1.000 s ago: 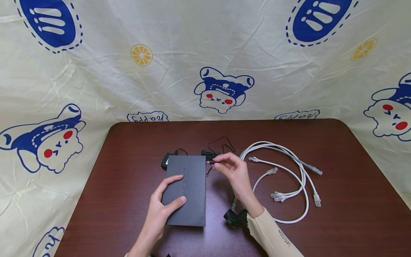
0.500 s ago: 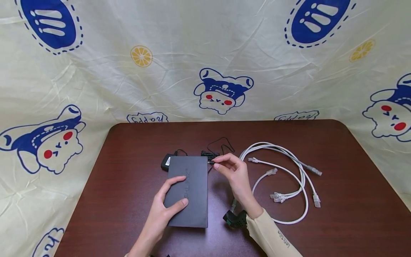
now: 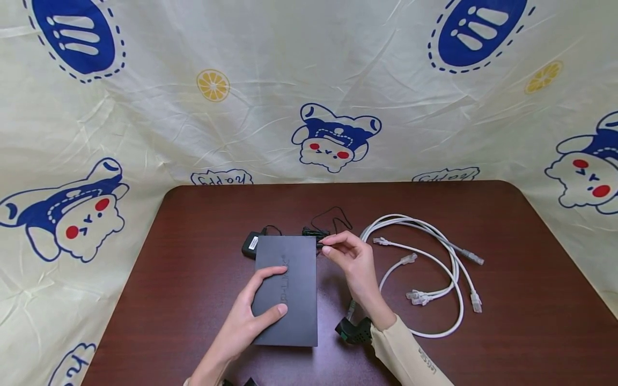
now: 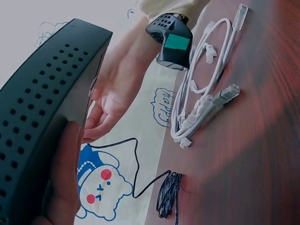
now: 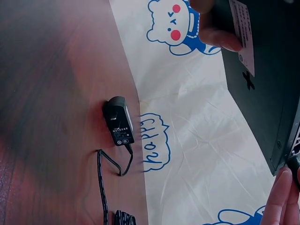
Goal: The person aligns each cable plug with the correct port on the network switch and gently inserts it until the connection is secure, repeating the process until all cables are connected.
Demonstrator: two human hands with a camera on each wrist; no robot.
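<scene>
The fingers (image 5: 277, 197) of the right hand (image 3: 356, 268) pinched a small black plug (image 5: 294, 168) against the right side of a flat dark-grey rectangular box (image 3: 303, 289), which the left hand (image 3: 253, 317) gripped above the middle of the counter (image 3: 207, 225). The box had shifted rightward, hiding the plug's metal tip (seated, or nearly, I judged). A black power adapter (image 3: 249, 245) lay toward the far edge, looped white cables (image 3: 419, 296) toward the right.

Left hand (image 3: 252, 315) grips dark box (image 3: 300, 300) | right hand (image 3: 356, 264) pinches black plug (image 3: 320, 245) | white cables (image 3: 455, 264) rightward
</scene>
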